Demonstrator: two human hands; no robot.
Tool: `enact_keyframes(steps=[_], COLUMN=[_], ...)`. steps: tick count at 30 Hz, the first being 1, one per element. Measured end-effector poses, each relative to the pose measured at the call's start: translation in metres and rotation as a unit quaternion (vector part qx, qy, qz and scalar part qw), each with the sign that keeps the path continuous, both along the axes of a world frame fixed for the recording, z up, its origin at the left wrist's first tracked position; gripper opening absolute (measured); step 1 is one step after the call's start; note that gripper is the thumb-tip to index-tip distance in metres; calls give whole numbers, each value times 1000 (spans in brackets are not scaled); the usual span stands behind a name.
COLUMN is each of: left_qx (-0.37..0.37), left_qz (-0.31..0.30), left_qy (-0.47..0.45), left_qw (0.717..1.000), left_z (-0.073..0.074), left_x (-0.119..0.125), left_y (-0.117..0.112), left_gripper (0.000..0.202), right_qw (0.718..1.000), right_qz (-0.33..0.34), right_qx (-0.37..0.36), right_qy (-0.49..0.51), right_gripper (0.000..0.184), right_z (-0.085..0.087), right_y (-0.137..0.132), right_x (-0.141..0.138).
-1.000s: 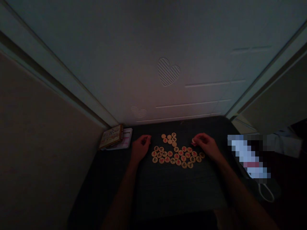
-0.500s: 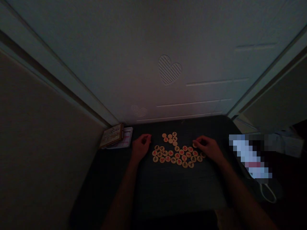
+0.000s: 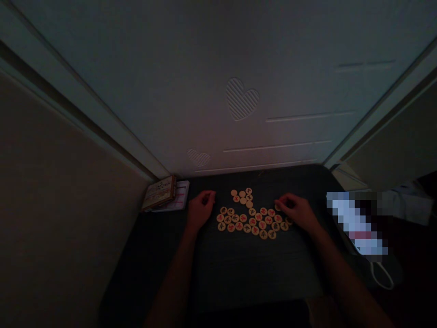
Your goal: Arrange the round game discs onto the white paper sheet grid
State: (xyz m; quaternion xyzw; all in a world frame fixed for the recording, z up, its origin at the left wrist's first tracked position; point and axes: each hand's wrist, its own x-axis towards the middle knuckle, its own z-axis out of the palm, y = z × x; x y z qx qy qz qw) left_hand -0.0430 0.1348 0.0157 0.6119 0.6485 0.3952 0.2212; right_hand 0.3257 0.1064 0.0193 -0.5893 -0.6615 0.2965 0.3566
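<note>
Round wooden Chinese chess pieces (image 3: 252, 222) with red or black characters lie face up in a wide cluster on the dark table. Behind them is a smaller group (image 3: 242, 200), where several pieces show a plain side. At the left of the pieces, my left hand (image 3: 200, 210) rests with thumb and fingers pinched together; whatever may be between the tips is hidden. My right hand (image 3: 297, 212) is at the cluster's right end, its fingertips closed on one Chinese chess piece (image 3: 277, 207). Another piece (image 3: 289, 222) lies partly under that hand.
A wooden box (image 3: 159, 193) lies on a white tray or case with pink lines (image 3: 182, 196) at the table's back left. A panel with embossed hearts (image 3: 241, 99) rises behind the table (image 3: 232, 269). On the right lies a pixelated bright object (image 3: 358, 228) with a white loop (image 3: 382, 276).
</note>
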Motion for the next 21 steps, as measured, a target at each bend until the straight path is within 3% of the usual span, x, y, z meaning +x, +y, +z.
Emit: enact_keyframes(steps=[21], left_qx=[-6], left_qz=[1], left_qy=[-4], left_qw=[1000], left_z=[1], left_x=[1], left_y=[-1], left_gripper=[35], right_qw=[999], right_qz=[26], right_qx=[11], right_qy=[-39], right_gripper=[37], right_z=[5], right_y=[-1], right_x=[-1])
